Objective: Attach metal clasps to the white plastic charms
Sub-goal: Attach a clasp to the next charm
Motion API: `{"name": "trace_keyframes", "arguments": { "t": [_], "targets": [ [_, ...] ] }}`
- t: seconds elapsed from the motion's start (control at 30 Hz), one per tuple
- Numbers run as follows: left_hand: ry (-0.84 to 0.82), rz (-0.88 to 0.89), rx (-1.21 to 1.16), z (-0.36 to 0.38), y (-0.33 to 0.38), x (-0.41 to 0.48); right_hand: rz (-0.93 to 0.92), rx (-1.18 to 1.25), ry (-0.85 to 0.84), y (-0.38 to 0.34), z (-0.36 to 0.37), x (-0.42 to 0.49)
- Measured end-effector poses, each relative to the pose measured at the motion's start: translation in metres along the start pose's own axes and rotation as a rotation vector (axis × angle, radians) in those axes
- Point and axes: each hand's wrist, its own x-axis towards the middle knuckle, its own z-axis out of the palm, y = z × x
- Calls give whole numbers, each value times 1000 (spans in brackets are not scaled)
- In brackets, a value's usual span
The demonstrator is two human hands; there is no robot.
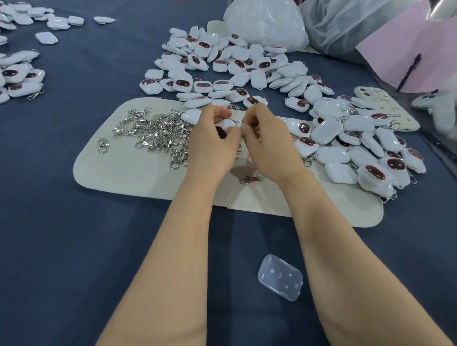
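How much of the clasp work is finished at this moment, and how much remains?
Done: charms in the pile at the right already show clasps. In hand: the left hand holds one charm while the right hand works a clasp at its edge. Left: a big pile of charms beyond the hands, mostly without visible clasps, and many loose clasps on the mat. Much remains.

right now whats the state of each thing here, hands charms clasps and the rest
left hand: closed on a white charm
right hand: fingers pinching a small metal ring beside that charm
clasp pile: loose, tangled on the cream mat
single clasp: lying loose by the right wrist
charms at right: heaped, some with clasps on
clear plastic case: lying flat, apart
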Motion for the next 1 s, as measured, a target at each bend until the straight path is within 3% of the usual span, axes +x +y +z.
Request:
{"name": "trace_keyframes", "arguments": {
  "t": [0.7,0.8,1.0],
  "targets": [
    [-77,124,217,-3,0,-5,-14,-116,-151,-2,-4,-1],
    [-43,73,117,-3,3,-4,53,-20,-77,0,-1,0],
    [3,-308,-428,-4,12,3,97,204,94,0,8,1]
  ]
}}
